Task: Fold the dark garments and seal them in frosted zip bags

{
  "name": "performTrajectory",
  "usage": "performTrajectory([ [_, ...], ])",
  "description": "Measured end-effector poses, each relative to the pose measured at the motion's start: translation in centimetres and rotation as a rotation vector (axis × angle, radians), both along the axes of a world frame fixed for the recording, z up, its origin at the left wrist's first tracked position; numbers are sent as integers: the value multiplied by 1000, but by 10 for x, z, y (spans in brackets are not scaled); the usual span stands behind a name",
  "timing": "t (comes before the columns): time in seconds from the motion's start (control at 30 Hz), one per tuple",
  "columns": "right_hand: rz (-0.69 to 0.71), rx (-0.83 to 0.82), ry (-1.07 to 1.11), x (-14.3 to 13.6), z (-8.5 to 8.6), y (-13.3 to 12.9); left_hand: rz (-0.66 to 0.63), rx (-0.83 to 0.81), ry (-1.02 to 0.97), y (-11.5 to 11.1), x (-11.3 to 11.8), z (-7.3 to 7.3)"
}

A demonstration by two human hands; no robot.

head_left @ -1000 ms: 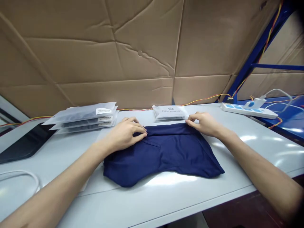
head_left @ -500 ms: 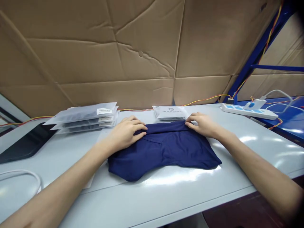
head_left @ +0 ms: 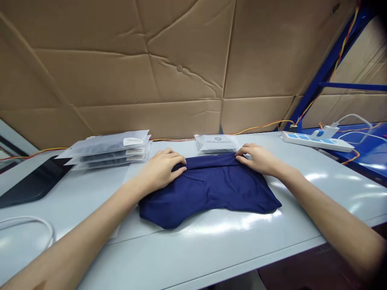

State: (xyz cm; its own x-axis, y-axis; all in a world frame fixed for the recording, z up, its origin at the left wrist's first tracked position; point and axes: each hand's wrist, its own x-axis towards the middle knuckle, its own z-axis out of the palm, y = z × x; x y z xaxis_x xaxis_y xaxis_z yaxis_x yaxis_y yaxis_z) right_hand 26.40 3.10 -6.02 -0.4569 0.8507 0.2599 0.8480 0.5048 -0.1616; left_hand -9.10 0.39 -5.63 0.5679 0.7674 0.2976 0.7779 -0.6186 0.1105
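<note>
A navy blue cloth garment (head_left: 208, 189) lies spread on the pale table, its far edge folded over into a band. Its exact kind I cannot make out. At the left end of that band, my left hand (head_left: 165, 169) pinches the fabric between thumb and fingers. My right hand (head_left: 254, 159) grips the band's right end in the same manner. The near edge of the cloth rests loose and uneven on the tabletop. Just behind the garment lies a frosted plastic packet (head_left: 216, 143) with printed lettering.
Several frosted packets with labels (head_left: 105, 149) are stacked at the back left, beside a flat black panel (head_left: 36, 183). A white cable (head_left: 45, 225) loops at left. The power strip (head_left: 317, 141) sits at the back right. Cardboard (head_left: 181, 80) stands behind the table (head_left: 211, 253).
The garment's near edge has shifted very slightly away from me. Both hands stay on the band at nearly the same places.
</note>
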Motion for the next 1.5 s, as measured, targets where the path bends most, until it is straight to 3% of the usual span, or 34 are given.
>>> performTrajectory([
  [0.1, -5, 4, -8, 0, 0, 1, 2, -42, -68, 1, 0, 2],
  [0.2, 23, 31, 6, 2, 4, -5, 30, -59, -148, -7, -5, 15],
  [0.3, 68, 51, 64, 9, 12, -26, 90, -43, -178, -32, -16, 30],
  [0.37, 103, 26, 115, 17, 17, -48, 55, -38, -153, -56, -27, 34],
  [0.53, 177, -183, 62, 40, 15, -106, -96, -47, -50, -109, -55, 13],
  [0.67, 145, -187, 38, 49, 4, -127, -102, -42, -29, -121, -66, -8],
  [0.77, 91, -148, 99, 47, 4, -124, -13, -84, -103, -120, -64, -6],
  [0.87, -27, -56, 201, 35, 15, -110, 232, -122, -221, -113, -53, 10],
  [0.93, -105, -12, 259, 24, 25, -95, 403, -137, -264, -102, -44, 23],
  [1.03, -188, 44, 244, 10, 32, -67, 512, -134, -209, -79, -34, 32],
  [1.13, -203, 43, -9, 1, 29, -44, 522, -89, -73, -54, -29, 28],
  [1.3, -92, 132, -165, -16, 24, -28, 346, 165, 111, -36, -22, 16],
  [1.5, 70, 139, -203, -24, 8, -18, 223, 94, 173, -31, -22, 4],
])
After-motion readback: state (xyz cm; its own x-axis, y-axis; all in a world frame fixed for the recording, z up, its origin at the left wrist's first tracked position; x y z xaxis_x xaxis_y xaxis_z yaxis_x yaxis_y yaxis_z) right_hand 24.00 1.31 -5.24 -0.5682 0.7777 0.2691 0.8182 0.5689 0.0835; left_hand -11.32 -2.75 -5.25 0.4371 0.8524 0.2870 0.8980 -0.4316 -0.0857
